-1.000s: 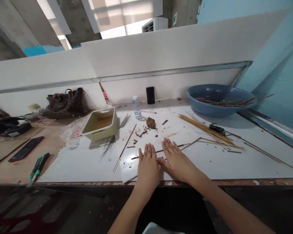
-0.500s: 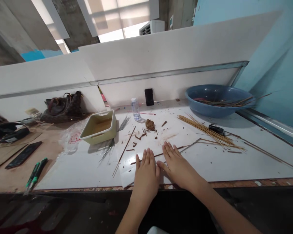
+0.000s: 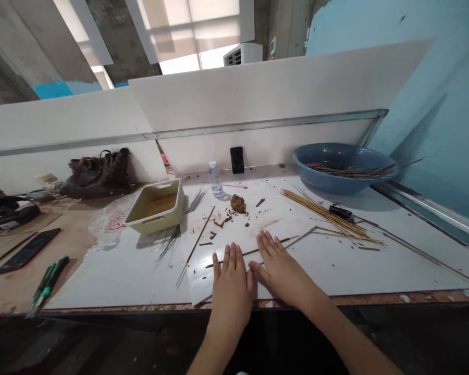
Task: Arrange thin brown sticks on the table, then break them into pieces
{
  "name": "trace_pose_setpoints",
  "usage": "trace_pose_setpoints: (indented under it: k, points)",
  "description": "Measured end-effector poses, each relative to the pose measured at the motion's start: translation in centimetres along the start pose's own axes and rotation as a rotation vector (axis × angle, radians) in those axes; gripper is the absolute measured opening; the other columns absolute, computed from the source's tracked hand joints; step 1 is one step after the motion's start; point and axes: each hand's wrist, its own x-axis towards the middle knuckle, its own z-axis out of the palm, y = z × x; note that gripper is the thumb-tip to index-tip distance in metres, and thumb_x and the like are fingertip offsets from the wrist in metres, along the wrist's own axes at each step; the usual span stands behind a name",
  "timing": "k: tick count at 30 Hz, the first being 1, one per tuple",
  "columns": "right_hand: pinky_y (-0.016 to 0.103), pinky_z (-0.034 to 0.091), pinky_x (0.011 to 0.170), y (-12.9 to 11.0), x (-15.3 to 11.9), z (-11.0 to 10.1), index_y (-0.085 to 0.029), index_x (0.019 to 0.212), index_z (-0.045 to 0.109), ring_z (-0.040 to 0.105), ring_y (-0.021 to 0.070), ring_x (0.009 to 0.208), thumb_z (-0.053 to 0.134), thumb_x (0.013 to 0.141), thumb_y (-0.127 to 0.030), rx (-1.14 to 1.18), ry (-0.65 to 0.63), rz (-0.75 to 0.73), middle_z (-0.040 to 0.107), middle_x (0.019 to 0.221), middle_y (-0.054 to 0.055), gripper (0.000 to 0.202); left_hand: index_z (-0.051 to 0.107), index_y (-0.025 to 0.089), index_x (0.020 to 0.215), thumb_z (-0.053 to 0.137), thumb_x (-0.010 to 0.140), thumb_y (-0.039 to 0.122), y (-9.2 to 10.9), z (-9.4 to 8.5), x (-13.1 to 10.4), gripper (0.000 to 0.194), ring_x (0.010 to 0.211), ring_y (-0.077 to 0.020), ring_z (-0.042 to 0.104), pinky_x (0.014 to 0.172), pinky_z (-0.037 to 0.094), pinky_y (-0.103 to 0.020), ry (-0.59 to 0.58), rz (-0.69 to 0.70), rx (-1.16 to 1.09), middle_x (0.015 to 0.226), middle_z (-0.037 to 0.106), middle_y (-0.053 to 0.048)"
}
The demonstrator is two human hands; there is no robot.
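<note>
My left hand [image 3: 231, 284] lies palm down, fingers stretched out, over the left part of a thin stick coated in brown paste [image 3: 251, 252]. Beside it my right hand [image 3: 280, 264] rests flat too, its fingertips across the same stick further right. Both hands are open and grasp nothing; the stick runs beneath the fingers, partly hidden. Just beyond them sits a brown lump of paste [image 3: 238, 203] with crumbs and short broken bits [image 3: 219, 224] around it. Another coated stick [image 3: 197, 242] lies to the left, its bare end toward me.
Left stand a pale green basin [image 3: 155, 224] and thin wires [image 3: 168, 244]. A clear bottle [image 3: 216, 179] and a phone [image 3: 237, 160] are at the back. Right are bamboo sticks [image 3: 328, 214], a black-handled tool [image 3: 341, 213] and a blue tub [image 3: 346, 182]. Green-handled cutters [image 3: 49, 284] lie far left.
The camera view has shifted slightly, so the tabletop sits a little lower. Both hands stay flat on the coated stick, with hardly any visible movement along the table.
</note>
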Motion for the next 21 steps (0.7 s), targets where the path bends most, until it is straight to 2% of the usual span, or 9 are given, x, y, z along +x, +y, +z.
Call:
trace_pose_setpoints:
  k: [3, 5, 7, 9, 12, 14, 18, 20, 21]
  points:
    - [0.056, 0.024, 0.136, 0.0, -3.2, 2.0, -0.005, 0.173, 0.023, 0.013, 0.0314, 0.168, 0.032, 0.112, -0.064, 0.000, 0.036, 0.010, 0.014, 0.179, 0.019, 0.085, 0.039, 0.009, 0.168, 0.040, 0.108, 0.025, -0.1, 0.5, -2.5, 0.063, 0.165, -0.0314, 0.033, 0.132, 0.032, -0.062, -0.033, 0.066, 0.024, 0.175, 0.037, -0.014]
    - [0.055, 0.024, 0.136, 0.1, -4.1, 2.6, -0.006, 0.173, 0.022, 0.014, 0.0309, 0.168, 0.032, 0.112, -0.063, -0.002, 0.041, 0.019, 0.015, 0.179, 0.018, 0.084, 0.038, 0.008, 0.169, 0.040, 0.108, 0.026, -0.3, 0.5, -3.0, 0.064, 0.165, -0.0317, 0.033, 0.131, 0.036, -0.061, -0.063, 0.089, 0.027, 0.175, 0.035, -0.014]
    - [0.054, 0.022, 0.137, 0.1, -3.0, 1.9, -0.003, 0.172, 0.024, 0.014, 0.0308, 0.168, 0.030, 0.113, -0.062, -0.007, 0.018, 0.020, 0.017, 0.179, 0.019, 0.083, 0.040, 0.008, 0.168, 0.036, 0.110, 0.028, -0.4, -0.1, -1.9, 0.061, 0.165, -0.0312, 0.033, 0.132, 0.033, -0.061, -0.095, 0.068, 0.013, 0.174, 0.037, -0.015]
    - [0.053, 0.019, 0.137, -0.1, -0.6, 0.5, 0.002, 0.170, 0.026, 0.013, 0.0314, 0.168, 0.029, 0.113, -0.061, -0.015, -0.022, 0.030, 0.015, 0.178, 0.022, 0.085, 0.043, 0.006, 0.166, 0.034, 0.113, 0.031, -0.5, -1.0, 0.3, 0.059, 0.165, -0.0317, 0.032, 0.134, 0.027, -0.063, -0.131, 0.015, -0.009, 0.172, 0.040, -0.016]
    - [0.052, 0.017, 0.137, -0.5, 1.9, -0.9, 0.006, 0.169, 0.025, 0.011, 0.0319, 0.168, 0.026, 0.113, -0.062, -0.026, -0.039, 0.049, 0.014, 0.178, 0.026, 0.088, 0.040, 0.004, 0.167, 0.035, 0.113, 0.033, -0.8, -2.0, 2.4, 0.061, 0.166, -0.0327, 0.027, 0.135, 0.019, -0.067, -0.158, -0.013, -0.026, 0.175, 0.033, -0.017]
    - [0.053, 0.018, 0.137, -0.7, 1.3, -0.5, 0.006, 0.168, 0.025, 0.012, 0.0322, 0.168, 0.024, 0.112, -0.065, -0.033, -0.018, 0.057, 0.015, 0.178, 0.026, 0.091, 0.038, 0.005, 0.168, 0.035, 0.113, 0.032, -0.9, -1.8, 1.6, 0.062, 0.167, -0.0323, 0.024, 0.135, 0.018, -0.067, -0.168, 0.001, -0.023, 0.176, 0.029, -0.015]
    - [0.052, 0.024, 0.136, -0.6, -3.1, 1.7, -0.001, 0.171, 0.023, 0.014, 0.0315, 0.168, 0.029, 0.110, -0.070, -0.018, 0.020, 0.052, 0.014, 0.179, 0.021, 0.093, 0.031, 0.010, 0.172, 0.039, 0.111, 0.032, -1.0, -0.4, -2.6, 0.065, 0.167, -0.0317, 0.024, 0.134, 0.026, -0.065, -0.124, 0.082, -0.003, 0.177, 0.028, -0.013]
    - [0.052, 0.023, 0.136, -0.4, -3.8, 1.8, -0.002, 0.172, 0.022, 0.015, 0.0309, 0.168, 0.028, 0.110, -0.070, -0.014, 0.000, 0.043, 0.014, 0.179, 0.019, 0.092, 0.031, 0.011, 0.172, 0.040, 0.111, 0.033, -0.8, -0.1, -3.1, 0.066, 0.167, -0.0321, 0.025, 0.133, 0.029, -0.065, -0.106, 0.101, 0.002, 0.177, 0.030, -0.014]
    - [0.053, 0.022, 0.137, -0.4, -3.4, 1.4, -0.001, 0.171, 0.022, 0.014, 0.0310, 0.168, 0.027, 0.111, -0.070, -0.017, -0.024, 0.039, 0.014, 0.179, 0.020, 0.092, 0.033, 0.010, 0.171, 0.040, 0.111, 0.033, -0.7, -0.2, -2.7, 0.065, 0.167, -0.0325, 0.026, 0.133, 0.028, -0.066, -0.113, 0.093, 0.002, 0.176, 0.031, -0.015]
